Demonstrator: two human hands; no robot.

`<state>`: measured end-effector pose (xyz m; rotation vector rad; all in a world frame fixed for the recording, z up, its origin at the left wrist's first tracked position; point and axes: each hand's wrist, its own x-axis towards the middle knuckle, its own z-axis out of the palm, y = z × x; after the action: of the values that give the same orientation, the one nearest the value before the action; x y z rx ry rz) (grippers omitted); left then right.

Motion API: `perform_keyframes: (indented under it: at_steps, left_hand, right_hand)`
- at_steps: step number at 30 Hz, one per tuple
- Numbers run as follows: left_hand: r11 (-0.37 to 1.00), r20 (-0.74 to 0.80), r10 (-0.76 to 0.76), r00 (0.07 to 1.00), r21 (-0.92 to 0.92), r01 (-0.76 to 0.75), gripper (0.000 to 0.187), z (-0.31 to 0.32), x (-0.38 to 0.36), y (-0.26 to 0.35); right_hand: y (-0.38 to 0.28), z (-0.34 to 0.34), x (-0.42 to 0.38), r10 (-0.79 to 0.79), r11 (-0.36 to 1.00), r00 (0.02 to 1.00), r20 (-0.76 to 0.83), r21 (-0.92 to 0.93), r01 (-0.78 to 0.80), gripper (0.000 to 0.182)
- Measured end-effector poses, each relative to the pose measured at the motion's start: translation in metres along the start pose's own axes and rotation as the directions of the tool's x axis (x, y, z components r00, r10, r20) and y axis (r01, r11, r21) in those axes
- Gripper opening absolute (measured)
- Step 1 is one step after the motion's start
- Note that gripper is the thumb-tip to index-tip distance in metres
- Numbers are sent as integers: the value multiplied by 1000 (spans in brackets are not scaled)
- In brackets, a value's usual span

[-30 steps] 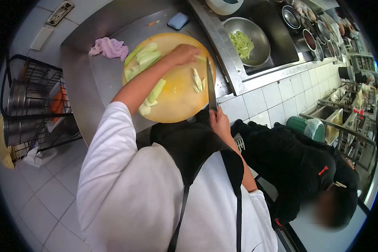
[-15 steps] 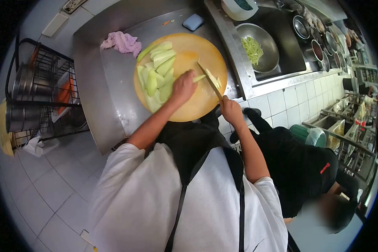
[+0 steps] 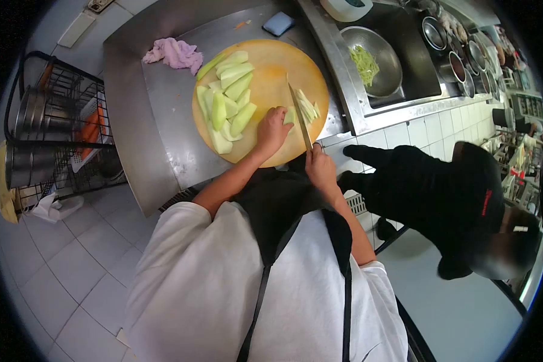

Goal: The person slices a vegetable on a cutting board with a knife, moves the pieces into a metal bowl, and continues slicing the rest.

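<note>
My right hand (image 3: 321, 168) is wrapped round the handle of a kitchen knife (image 3: 301, 118), its blade pointing away from me across the round, yellowish cutting board (image 3: 273, 73). Left of the blade, my left hand (image 3: 274, 130) presses a pale green vegetable slice (image 3: 290, 115) onto the board with bent fingers, close beside the knife. On the blade's right side lies a small heap of thin cut strips (image 3: 308, 107). Several larger pale green vegetable pieces (image 3: 226, 102) cover the board's left part, near my left wrist.
A pink cloth (image 3: 174, 54) and a blue sponge (image 3: 278, 24) lie on the steel counter (image 3: 160, 114). To the right, a metal bowl (image 3: 385, 66) holds green shreds. A wire rack (image 3: 60, 120) with pots stands left. Someone in black (image 3: 428, 181) is close on my right.
My left hand has shifted slightly right and down, and the strips right of the blade have increased. The person in black has moved up and right in view.
</note>
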<state>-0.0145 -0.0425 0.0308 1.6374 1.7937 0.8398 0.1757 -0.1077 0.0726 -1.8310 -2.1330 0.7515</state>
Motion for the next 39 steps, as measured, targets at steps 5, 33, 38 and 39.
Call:
perform_keyframes:
  at_steps: [5, 33, 38, 39]
  left_hand:
    - [998, -130, 42, 991, -45, -48, 37, 12, -6, 2]
    - [999, -75, 37, 996, -25, -39, 22, 7, -15, 7]
    - [999, -79, 36, 996, -2, -36, 24, 11, -14, 3]
    - [999, -86, 39, 996, -7, -40, 24, 12, -15, 0]
  right_hand:
    - [1, -1, -18, 7, 998, 998, 63, -61, -3, 15]
    - [14, 4, -10, -2, 982, 985, 173, -186, 34, 14]
    - [2, 11, 38, -75, 982, 988, 134, -163, 96, 12]
    - [0, 11, 38, -59, 986, 987, 149, -147, 81, 13]
